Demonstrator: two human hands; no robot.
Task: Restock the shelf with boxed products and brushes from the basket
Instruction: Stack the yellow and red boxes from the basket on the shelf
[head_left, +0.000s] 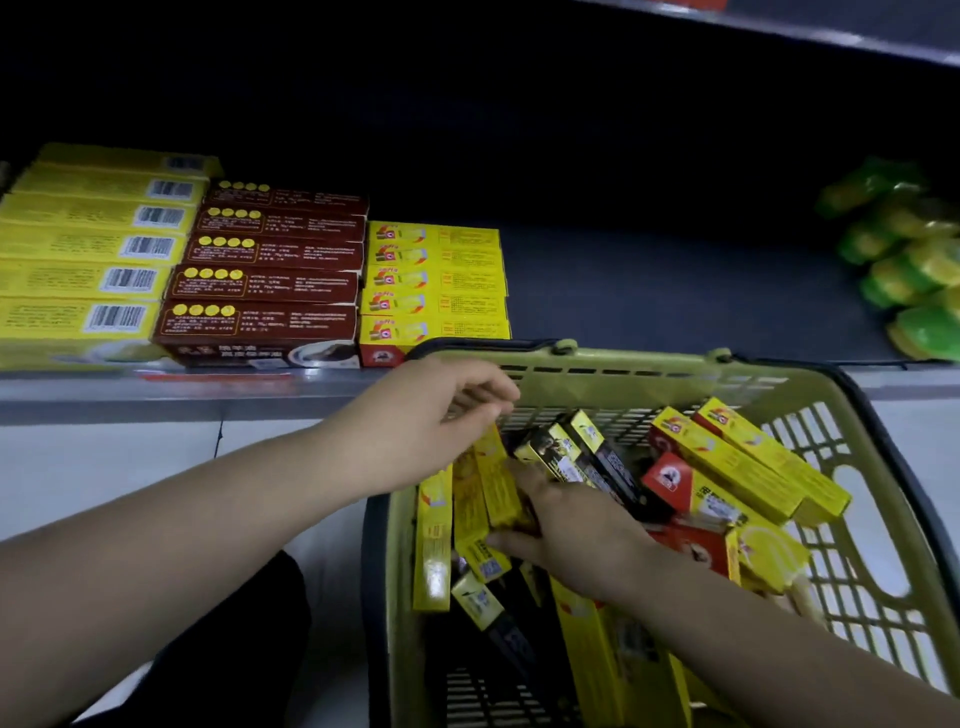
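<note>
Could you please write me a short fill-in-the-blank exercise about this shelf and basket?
The right hand reaches into the ___.
On the shelf, the brown boxes sit between two rows of ___ boxes.
The green packs lie at the shelf's ___ end.
Missing: basket; yellow; right.

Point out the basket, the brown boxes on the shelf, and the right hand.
green basket (649, 364): head view, far rim.
brown boxes (265, 285): head view, top of one box.
right hand (574, 535): head view, back of hand.
</note>
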